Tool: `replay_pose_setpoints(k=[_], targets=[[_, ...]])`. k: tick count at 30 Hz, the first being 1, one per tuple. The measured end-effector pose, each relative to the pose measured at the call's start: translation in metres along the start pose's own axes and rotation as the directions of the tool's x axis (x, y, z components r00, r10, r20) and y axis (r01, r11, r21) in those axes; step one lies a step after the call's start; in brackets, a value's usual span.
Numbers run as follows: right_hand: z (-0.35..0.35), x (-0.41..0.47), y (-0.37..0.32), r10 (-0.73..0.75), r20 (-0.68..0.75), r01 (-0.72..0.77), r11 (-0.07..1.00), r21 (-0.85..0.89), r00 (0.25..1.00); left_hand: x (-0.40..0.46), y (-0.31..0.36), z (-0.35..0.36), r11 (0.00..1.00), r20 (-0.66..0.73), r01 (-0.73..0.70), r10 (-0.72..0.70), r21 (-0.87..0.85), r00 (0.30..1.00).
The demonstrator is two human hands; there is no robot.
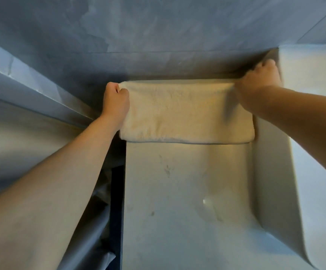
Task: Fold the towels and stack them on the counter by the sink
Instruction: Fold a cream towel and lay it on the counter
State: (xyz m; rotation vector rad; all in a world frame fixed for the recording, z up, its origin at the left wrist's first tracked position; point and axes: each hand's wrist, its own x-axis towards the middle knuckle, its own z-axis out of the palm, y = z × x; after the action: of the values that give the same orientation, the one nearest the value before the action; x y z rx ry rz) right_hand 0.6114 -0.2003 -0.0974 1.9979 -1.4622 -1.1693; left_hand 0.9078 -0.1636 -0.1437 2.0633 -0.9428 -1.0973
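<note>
Bare counter [187,191] before towel [185,112]; wall [158,36] behind.

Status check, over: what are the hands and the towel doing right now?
Left hand and right hand each grip a far corner of the cream towel. Towel folded, lying on the counter. Nothing in the way.

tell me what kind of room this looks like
Most likely a bathroom. A pale counter runs up to a raised white basin wall on the right, grey plaster-like walls close it in, and both hands hold a cream towel at its far corners.
</note>
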Motion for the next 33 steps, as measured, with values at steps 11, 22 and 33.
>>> replay_pose_setpoints(k=[11,22,33], targets=[[0.021,0.035,-0.013,-0.001,0.036,0.001,1.000,0.011,0.999,0.022,-0.011,0.038,0.964,-0.165,-0.130,0.170,0.231,0.972],[0.040,-0.017,-0.100,0.029,-0.226,0.182,0.494,0.850,0.974,-0.050,-0.027,0.095,0.292,0.450,-0.742,0.643,0.604,0.620],[0.065,0.006,-0.106,0.097,-0.098,0.032,0.528,0.849,0.991,-0.026,-0.036,0.120,0.279,0.436,-0.595,0.466,0.753,0.770]])
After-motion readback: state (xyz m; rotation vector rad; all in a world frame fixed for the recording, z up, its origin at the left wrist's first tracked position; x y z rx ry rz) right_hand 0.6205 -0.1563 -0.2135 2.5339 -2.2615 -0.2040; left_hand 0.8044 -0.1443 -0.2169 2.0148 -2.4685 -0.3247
